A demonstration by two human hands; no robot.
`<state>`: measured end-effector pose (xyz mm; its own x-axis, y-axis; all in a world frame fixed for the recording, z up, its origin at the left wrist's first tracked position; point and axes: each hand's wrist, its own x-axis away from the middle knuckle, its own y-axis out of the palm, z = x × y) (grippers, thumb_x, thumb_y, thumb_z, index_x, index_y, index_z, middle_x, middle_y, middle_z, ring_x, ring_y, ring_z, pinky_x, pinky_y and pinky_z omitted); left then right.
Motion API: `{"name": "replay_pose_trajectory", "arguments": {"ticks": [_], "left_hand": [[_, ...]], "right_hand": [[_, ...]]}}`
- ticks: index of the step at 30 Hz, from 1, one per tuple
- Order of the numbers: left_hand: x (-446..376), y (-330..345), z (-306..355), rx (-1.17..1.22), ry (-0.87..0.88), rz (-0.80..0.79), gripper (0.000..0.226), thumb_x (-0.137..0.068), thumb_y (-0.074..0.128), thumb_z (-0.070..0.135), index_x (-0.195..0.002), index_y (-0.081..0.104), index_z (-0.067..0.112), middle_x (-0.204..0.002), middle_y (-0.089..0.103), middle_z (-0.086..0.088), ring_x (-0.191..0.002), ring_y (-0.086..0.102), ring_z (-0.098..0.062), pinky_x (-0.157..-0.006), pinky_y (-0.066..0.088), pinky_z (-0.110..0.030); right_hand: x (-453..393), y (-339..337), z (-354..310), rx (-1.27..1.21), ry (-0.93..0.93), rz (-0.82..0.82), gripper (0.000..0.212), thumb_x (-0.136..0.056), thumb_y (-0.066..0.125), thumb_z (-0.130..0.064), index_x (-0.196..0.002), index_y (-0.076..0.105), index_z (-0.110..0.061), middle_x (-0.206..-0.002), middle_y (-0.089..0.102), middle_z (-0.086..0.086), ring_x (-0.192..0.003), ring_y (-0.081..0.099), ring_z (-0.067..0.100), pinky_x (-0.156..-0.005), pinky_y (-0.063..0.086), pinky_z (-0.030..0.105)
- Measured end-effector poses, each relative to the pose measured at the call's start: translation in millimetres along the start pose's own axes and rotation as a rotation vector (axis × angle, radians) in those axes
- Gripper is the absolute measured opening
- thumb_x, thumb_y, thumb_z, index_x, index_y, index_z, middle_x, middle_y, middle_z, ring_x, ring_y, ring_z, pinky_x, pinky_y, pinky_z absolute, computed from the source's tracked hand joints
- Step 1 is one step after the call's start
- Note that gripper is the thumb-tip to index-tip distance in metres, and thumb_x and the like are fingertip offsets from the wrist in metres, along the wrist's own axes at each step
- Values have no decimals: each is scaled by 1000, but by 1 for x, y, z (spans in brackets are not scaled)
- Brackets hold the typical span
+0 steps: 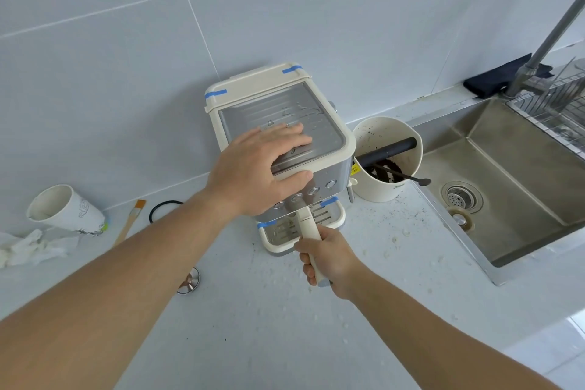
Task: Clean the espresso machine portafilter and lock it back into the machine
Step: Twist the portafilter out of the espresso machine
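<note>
A cream and steel espresso machine [319, 98] stands against the tiled wall, marked with strips of blue tape. My left hand [262, 171] lies flat on its top front edge, the thumb hooked over the front panel. My right hand [329, 255] is closed around the cream handle of the portafilter [307, 225], which sticks out toward me from under the machine's front, above the drip tray [272, 239]. The portafilter's head is hidden under the machine.
A cream knock box [384, 190] with coffee grounds, a black bar and a spoon stands right of the machine. Beyond it is a steel sink [506, 180] with a tap and rack. Left: a tipped paper cup [66, 209], crumpled tissue, a brush [131, 222], a black ring, a metal disc [190, 282].
</note>
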<state>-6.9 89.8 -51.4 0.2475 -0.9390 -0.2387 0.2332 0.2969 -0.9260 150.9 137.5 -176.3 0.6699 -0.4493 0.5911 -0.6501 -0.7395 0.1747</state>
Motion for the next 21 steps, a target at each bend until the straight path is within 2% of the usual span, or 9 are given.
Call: {"name": "replay_pose_trajectory", "arguments": {"ticks": [3, 11, 16, 21], "left_hand": [[0, 0, 1, -5, 0, -2, 53, -84, 55, 56, -133, 51, 39, -150, 44, 17, -140, 32, -1, -116, 18, -29], [0, 0, 1, -8, 1, -21, 53, -85, 56, 56, -135, 51, 40, -150, 43, 18, -141, 31, -1, -116, 16, -28], [-1, 0, 1, 9, -9, -32, 54, -84, 54, 58, -134, 50, 41, -150, 42, 19, -141, 31, 0, -118, 19, -32], [0, -1, 3, 16, -19, -37, 53, -83, 55, 56, -134, 50, 42, -150, 42, 19, -142, 30, -1, -118, 18, -32]], "right_hand": [[0, 1, 0, -7, 5, 9, 12, -85, 61, -4, -95, 60, -12, -60, 50, 8, -41, 42, 19, -42, 41, 25], [0, 6, 3, -35, 0, 33, 9, -85, 61, -3, -89, 58, -11, -62, 50, 9, -40, 42, 19, -43, 41, 26], [-1, 8, 4, -42, -16, 54, 6, -84, 60, -4, -85, 57, -9, -62, 49, 10, -40, 42, 19, -43, 41, 26], [-1, 14, 6, -61, -23, 71, 15, -85, 61, -6, -100, 57, -9, -63, 50, 9, -38, 42, 17, -41, 42, 25]]}}
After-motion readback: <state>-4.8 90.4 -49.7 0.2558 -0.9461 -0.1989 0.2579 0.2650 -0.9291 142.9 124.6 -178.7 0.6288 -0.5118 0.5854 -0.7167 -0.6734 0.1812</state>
